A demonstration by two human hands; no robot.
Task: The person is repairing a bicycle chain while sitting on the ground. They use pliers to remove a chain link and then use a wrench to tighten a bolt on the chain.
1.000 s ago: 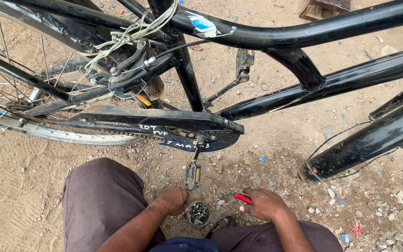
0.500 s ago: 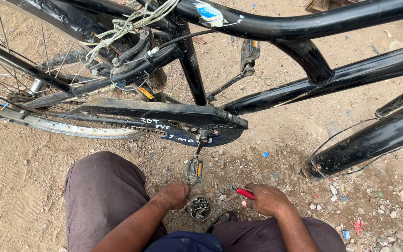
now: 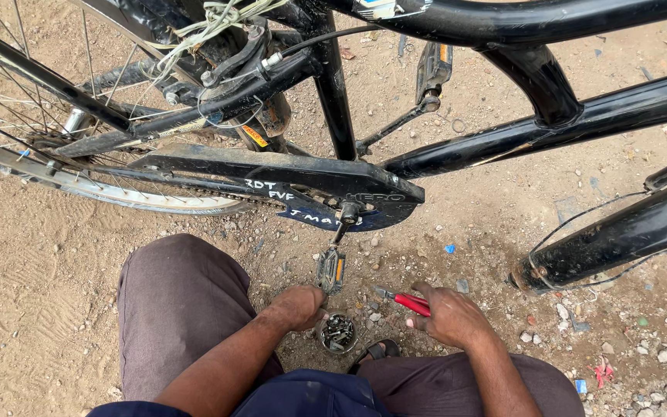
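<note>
A black bicycle [image 3: 503,147] stands on sandy ground in front of me, its chain guard [image 3: 272,174] and lower pedal [image 3: 331,269] just above my knees. My left hand [image 3: 299,306] reaches down with curled fingers at the rim of a small round tin [image 3: 338,333] holding several small metal parts. Whether it grips anything is hidden. My right hand [image 3: 449,315] holds red-handled pliers [image 3: 404,300], their metal tip pointing left toward the pedal.
The rear wheel [image 3: 55,154] with spokes and rim fills the upper left. A second pedal [image 3: 433,68] sticks out behind the frame. The front fork and tyre [image 3: 604,247] slant across the right. Pebbles and bits of litter lie on the dirt at right.
The view has shifted slightly, so the bicycle sits a little lower and closer in frame. Both hands stay low by the tin, the right still on the pliers.
</note>
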